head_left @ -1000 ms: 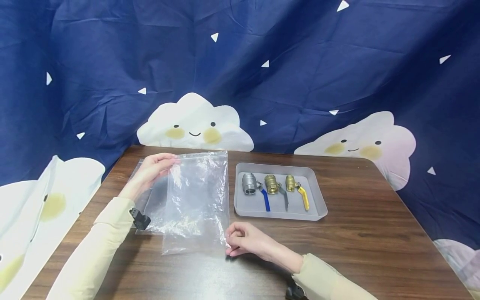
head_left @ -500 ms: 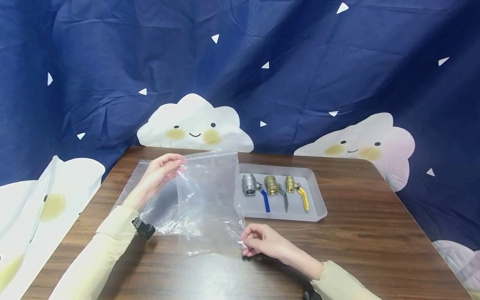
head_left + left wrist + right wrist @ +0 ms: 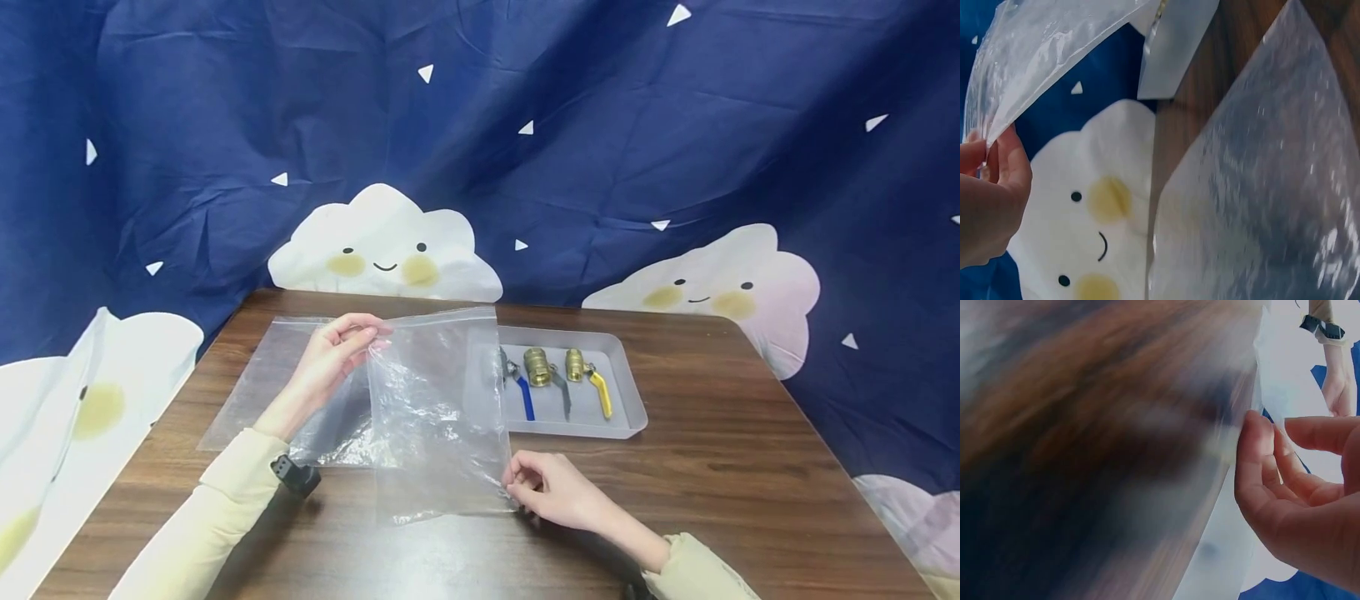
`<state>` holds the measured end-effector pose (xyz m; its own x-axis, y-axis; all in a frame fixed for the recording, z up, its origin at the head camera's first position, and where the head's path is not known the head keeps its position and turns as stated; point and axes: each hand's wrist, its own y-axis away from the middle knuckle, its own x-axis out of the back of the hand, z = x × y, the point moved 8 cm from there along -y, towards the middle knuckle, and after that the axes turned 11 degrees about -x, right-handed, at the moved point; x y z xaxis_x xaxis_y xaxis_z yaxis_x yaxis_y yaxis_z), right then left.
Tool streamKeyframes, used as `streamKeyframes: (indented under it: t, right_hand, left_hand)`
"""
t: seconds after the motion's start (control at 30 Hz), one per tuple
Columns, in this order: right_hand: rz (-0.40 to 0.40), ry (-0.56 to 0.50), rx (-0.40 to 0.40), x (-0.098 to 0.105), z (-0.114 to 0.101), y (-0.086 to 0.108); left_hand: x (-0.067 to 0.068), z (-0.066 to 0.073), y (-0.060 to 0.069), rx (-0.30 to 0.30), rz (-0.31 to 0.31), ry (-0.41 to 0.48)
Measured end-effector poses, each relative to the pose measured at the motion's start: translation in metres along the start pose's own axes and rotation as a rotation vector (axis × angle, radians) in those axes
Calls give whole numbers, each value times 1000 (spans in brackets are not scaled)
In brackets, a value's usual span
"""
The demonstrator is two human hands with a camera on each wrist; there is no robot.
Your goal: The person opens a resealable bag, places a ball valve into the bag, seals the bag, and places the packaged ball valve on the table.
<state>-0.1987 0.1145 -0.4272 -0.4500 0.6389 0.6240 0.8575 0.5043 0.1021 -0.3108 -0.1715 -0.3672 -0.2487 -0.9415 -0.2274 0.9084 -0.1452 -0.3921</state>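
In the head view a clear zip-lock bag is held up over the table, its zip edge at the top. My left hand pinches its upper left corner between thumb and fingers, also plain in the left wrist view, where the left hand grips the bag. At the lower right corner my right hand has curled fingers on the bag's edge; the right wrist view shows the right hand from the side. More clear plastic bag lies flat on the table beneath the left forearm.
A translucent tray stands behind the bag's right side. It holds a silver valve with a blue handle, a brass valve with a grey handle and a smaller brass valve with a yellow handle. A curtain hangs behind the wooden table.
Both hands have moved to the right with the bag, which now covers the left part of the tray and part of the silver valve. More of the flat plastic at left is uncovered.
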Motion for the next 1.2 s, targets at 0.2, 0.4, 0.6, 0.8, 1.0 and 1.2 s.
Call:
streamKeyframes:
  t: [0.2,0.4,0.6,0.8,1.0,1.2]
  right_hand:
    - [12,59,37,1,1,7]
    - [12,72,50,5,6,11]
    - [31,59,32,16,10,12]
    - [59,-3,20,28,5,11]
    - [171,-79,10,45,-1,7]
    - [300,-158,-35,65,-3,-6]
  left_hand:
    - [-13,3,3,-64,-13,-44]
    - [-22,7,8,-159,-15,-225]
    - [-34,12,12,-288,-53,-352]
    - [-47,13,21,-355,-81,-367]
    - [-56,13,29,-401,-78,-406]
    - [-62,11,34,-424,-71,-426]
